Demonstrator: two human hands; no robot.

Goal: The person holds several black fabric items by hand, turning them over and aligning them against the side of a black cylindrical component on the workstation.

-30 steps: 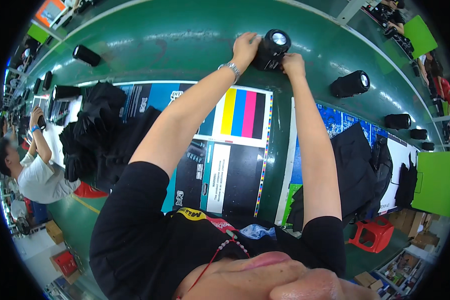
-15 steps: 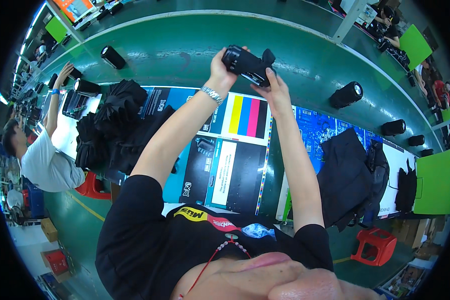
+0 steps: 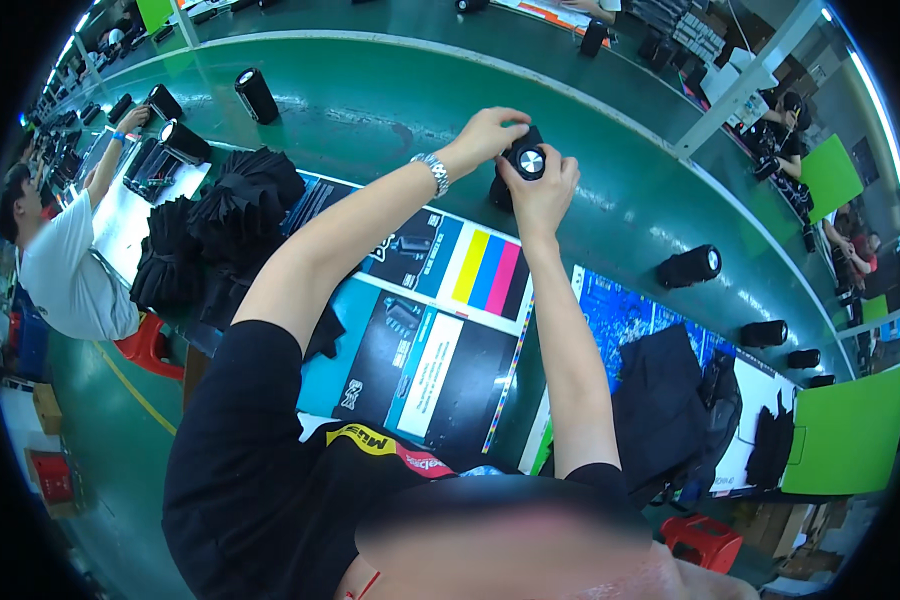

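Green bench (image 3: 620, 180) leaves room between edge (image 3: 350, 35) and speaker (image 3: 531, 164) the right hand (image 3: 544, 198) grips; left hand (image 3: 484, 139) hold unclear.

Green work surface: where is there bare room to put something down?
Bare green work surface lies between the held black speaker and the nearest right-side speaker, and between the left hand and the nearest left-side speaker. Closer to the body is crowded: black fabric bundles left, printed sheets centre, black cloth right.

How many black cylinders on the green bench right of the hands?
4, receding rightward: nearest cylinder, second cylinder, third cylinder, then fourth cylinder by the green panel. More may be hidden.
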